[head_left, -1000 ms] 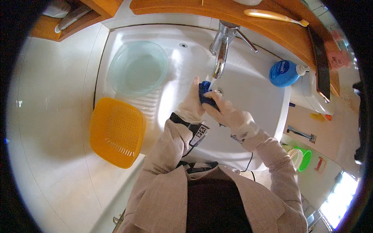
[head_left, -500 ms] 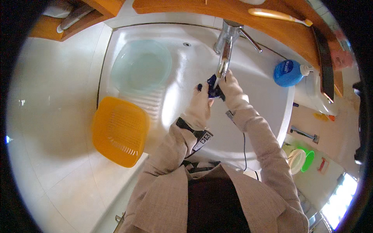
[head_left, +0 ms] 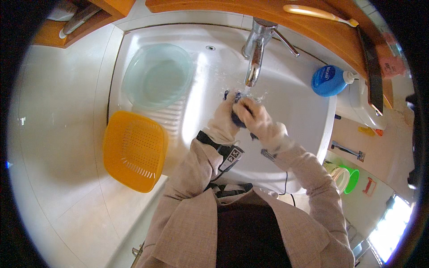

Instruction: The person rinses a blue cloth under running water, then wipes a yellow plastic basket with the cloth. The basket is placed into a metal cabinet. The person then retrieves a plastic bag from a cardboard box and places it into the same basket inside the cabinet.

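Observation:
Under the chrome faucet (head_left: 254,67), both my hands grip a small, wet, dark blue cloth (head_left: 239,119). My left hand (head_left: 226,117) is closed on its left side. My right hand (head_left: 254,117) has its fingers curled over the cloth, right against the left one. Water runs from the spout and splashes around the fingers. Part of the cloth is hidden by the hands, so its exact kind does not show. A dark end hangs below my right hand. Both hands are over the white sink basin (head_left: 295,111).
A translucent bowl (head_left: 156,76) with water in it stands at the sink's far left. Nearer, an orange perforated basket (head_left: 134,152) sits at the left edge. On the right rim are a blue pump bottle (head_left: 328,81) and a wooden shelf (head_left: 214,8) runs above the faucet.
My hands have come slightly nearer to me, lower below the spout. The right hand has turned over the cloth, and water now splashes outward around it.

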Action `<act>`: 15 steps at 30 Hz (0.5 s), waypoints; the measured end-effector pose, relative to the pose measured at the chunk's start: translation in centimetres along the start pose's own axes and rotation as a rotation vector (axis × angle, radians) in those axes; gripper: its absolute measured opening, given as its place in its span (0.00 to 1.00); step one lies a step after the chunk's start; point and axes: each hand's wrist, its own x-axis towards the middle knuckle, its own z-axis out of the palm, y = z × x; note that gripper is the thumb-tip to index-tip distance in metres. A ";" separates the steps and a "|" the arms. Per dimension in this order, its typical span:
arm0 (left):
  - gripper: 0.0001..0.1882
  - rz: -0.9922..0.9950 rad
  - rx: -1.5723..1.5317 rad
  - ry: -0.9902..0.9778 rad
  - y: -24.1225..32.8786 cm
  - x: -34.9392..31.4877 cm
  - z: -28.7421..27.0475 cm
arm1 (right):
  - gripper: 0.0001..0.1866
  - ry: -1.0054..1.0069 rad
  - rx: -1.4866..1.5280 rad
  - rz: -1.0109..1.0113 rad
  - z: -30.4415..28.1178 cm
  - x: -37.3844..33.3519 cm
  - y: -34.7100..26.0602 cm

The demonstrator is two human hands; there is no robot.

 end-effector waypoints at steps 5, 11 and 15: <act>0.21 0.516 2.000 0.373 -1.2 -0.6 -2.2 | 0.15 -0.041 0.033 1.021 2.8 3.0 4.6; 0.19 -0.221 -0.289 -0.475 1.2 1.8 -4.2 | 0.22 -0.124 0.742 0.866 -0.4 0.8 5.2; 0.14 -0.070 0.141 0.163 -0.1 1.9 -3.7 | 0.31 -0.144 0.855 0.617 -1.3 -0.1 3.8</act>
